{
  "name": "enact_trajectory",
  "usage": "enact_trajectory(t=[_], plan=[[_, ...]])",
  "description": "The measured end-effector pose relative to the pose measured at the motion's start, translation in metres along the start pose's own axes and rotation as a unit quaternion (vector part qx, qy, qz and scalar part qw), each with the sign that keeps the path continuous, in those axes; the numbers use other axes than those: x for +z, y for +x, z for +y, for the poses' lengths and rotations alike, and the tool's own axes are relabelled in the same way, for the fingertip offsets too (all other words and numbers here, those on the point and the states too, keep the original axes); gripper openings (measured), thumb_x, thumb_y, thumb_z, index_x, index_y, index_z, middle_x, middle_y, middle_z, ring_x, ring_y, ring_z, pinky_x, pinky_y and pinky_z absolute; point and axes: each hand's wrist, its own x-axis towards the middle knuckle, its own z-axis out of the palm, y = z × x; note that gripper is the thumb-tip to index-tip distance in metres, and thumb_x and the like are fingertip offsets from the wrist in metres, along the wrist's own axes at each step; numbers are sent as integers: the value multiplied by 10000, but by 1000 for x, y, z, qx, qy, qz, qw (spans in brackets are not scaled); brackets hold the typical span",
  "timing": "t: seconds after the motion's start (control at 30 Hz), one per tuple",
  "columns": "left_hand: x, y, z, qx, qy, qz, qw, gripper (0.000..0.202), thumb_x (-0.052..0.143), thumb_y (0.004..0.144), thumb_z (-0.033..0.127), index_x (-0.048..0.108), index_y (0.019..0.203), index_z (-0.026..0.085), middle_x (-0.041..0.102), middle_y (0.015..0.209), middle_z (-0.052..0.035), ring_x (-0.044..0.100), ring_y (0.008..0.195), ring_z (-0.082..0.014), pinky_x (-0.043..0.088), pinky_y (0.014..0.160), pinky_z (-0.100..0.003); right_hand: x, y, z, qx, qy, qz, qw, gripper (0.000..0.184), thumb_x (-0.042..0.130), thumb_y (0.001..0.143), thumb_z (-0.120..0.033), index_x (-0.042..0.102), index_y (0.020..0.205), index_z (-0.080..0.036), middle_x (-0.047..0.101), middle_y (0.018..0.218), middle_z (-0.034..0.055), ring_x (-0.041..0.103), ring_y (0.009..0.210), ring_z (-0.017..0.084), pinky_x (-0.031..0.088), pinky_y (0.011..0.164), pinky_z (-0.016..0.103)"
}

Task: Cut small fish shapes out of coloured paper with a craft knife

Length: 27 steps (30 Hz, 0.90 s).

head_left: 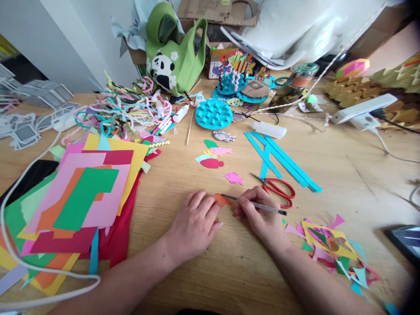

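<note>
My left hand (196, 223) lies flat on the wooden table with its fingertips pressing down a small orange paper cut-out (222, 200). My right hand (259, 214) is closed round a thin grey pen (262, 206), whose tip touches the orange piece. A pink paper fish (233, 177) lies just beyond the hands. Further back sits a small group of paper fish (212, 156) in green, pink, blue and red. Red-handled scissors (278, 190) rest to the right of my right hand.
A stack of coloured paper sheets (85, 192) fills the left. Paper scraps (331, 247) lie at the right. Blue paper strips (282, 159), a glue bottle (269, 129), a turquoise disc (214, 113), pipe cleaners (127, 109) and a green panda bag (172, 57) stand behind. A white cord (13, 253) loops at left.
</note>
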Motion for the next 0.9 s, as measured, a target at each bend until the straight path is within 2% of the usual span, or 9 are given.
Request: enact_trajectory(t=[0.17, 0.47, 0.9], plan=[[0, 0, 0, -1, 2, -3, 1000, 367, 522, 944, 322, 544, 1259, 135, 587, 1232, -85, 429, 1221, -293, 304, 1091, -468, 0, 0, -2, -4, 7, 9, 1000, 164, 592, 856, -233, 518, 710, -222, 616, 523, -16, 569, 426, 141, 446, 422, 249], [1, 0, 0, 0, 6, 2, 1000, 362, 516, 945, 316, 546, 1258, 138, 588, 1228, -89, 438, 1217, -294, 305, 1091, -465, 0, 0, -4, 1, -13, -14, 1000, 175, 594, 862, -255, 511, 711, -219, 616, 540, -7, 577, 438, 142, 447, 425, 249], [0, 0, 0, 2, 5, -2, 1000, 363, 522, 942, 317, 545, 1259, 141, 594, 1222, -96, 435, 1231, -294, 320, 1085, -470, 1, 1, -1, 0, 2, 10, 1000, 175, 600, 847, -225, 507, 700, -222, 604, 514, -22, 559, 416, 133, 435, 416, 241]])
